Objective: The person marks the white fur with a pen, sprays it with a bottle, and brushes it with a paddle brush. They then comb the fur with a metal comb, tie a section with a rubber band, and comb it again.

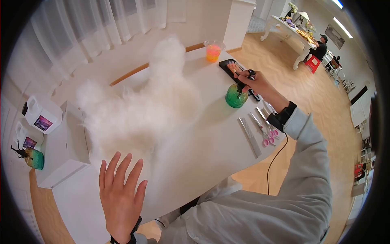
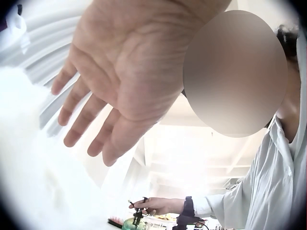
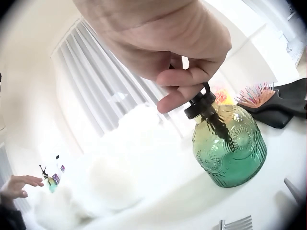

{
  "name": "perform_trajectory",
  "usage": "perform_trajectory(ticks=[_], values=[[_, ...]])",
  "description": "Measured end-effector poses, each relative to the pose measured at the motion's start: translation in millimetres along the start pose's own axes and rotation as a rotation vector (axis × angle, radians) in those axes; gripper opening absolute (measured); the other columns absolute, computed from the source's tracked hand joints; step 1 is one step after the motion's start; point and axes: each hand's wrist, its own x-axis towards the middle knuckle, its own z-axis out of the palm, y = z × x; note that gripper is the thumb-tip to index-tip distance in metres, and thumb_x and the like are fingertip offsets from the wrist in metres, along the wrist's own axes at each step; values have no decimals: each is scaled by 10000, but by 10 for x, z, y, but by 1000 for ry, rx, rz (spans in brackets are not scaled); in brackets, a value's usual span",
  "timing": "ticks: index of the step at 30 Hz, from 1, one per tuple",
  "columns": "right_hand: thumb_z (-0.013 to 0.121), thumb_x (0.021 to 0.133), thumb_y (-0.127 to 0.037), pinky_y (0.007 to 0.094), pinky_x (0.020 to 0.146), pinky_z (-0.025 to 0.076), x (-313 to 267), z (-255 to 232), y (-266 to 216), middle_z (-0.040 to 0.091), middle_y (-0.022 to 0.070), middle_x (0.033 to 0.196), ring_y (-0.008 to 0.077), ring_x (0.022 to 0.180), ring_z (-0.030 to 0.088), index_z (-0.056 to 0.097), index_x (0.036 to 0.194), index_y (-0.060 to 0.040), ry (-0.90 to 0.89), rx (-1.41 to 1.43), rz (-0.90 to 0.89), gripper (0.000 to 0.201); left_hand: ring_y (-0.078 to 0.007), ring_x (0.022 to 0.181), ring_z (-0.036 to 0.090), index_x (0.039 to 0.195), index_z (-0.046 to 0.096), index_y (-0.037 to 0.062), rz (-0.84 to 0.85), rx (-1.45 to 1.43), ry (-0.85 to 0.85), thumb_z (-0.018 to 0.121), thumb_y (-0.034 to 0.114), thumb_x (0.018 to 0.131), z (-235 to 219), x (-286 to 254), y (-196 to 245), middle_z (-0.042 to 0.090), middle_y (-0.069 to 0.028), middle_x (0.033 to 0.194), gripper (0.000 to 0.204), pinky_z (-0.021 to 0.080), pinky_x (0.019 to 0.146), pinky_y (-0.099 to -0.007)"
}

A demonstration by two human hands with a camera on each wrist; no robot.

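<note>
A large fluffy white mass of fur (image 1: pixel 134 110) lies on the white table, its shape unclear. My left hand (image 1: pixel 120 197) is held at its near edge, fingers spread and straight, holding nothing; the left wrist view shows the palm (image 2: pixel 129 62). At the right, my right hand (image 1: pixel 260 86) grips the black spray top of a green and yellow glass bottle (image 1: pixel 236 96). In the right wrist view, fingers of that hand (image 3: pixel 187 79) curl at the black top above the ribbed glass bottle (image 3: pixel 230 148).
A bristle brush (image 1: pixel 232 68) and an orange-filled cup (image 1: pixel 213 53) stand beyond the bottle. A metal comb (image 1: pixel 249 137) and scissors (image 1: pixel 266 140) lie at the right edge. White jugs (image 1: pixel 44 116) and another spray bottle (image 1: pixel 34 158) are at the left. A person (image 1: pixel 320 48) sits far back.
</note>
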Motion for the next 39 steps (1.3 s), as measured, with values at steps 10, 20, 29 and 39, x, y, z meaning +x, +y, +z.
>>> perform_trajectory(ticks=[10, 20, 29, 39], values=[[681, 893, -298, 286, 741, 479, 156, -34, 377, 659, 78, 1005, 172, 821, 615, 659, 1078, 40, 118, -112, -143, 387, -320, 1304, 435, 1188, 652, 95, 122, -87, 16, 705, 101, 786, 95, 35, 190, 572, -95, 1286, 406, 268, 1124, -531], [747, 847, -309, 368, 1028, 394, -888, 525, -203, 402, 176, 1355, 265, 1242, 445, 327, 1386, 37, 296, -284, -530, 767, -320, 1279, 467, 1381, 459, 62, 84, -694, -203, 695, 119, 837, 913, -204, 413, 452, -127, 1426, 596, 386, 1059, -435], [694, 872, -448, 248, 797, 468, 535, 1437, -880, 621, 82, 1046, 151, 956, 598, 534, 1185, 47, -207, 103, -78, 607, -251, 1347, 405, 1437, 275, 26, -779, -2159, -47, 595, 18, 901, 1358, 120, 303, 383, -135, 1450, 624, 365, 1100, -380], [601, 916, -472, 291, 842, 513, 800, 1655, -757, 639, 34, 1158, 132, 993, 627, 564, 1264, -57, -598, 502, 83, 542, -214, 1182, 547, 1039, 585, 61, -842, -2503, 448, 581, -5, 915, 1743, 352, 147, 615, -59, 1106, 141, 434, 1056, -359]])
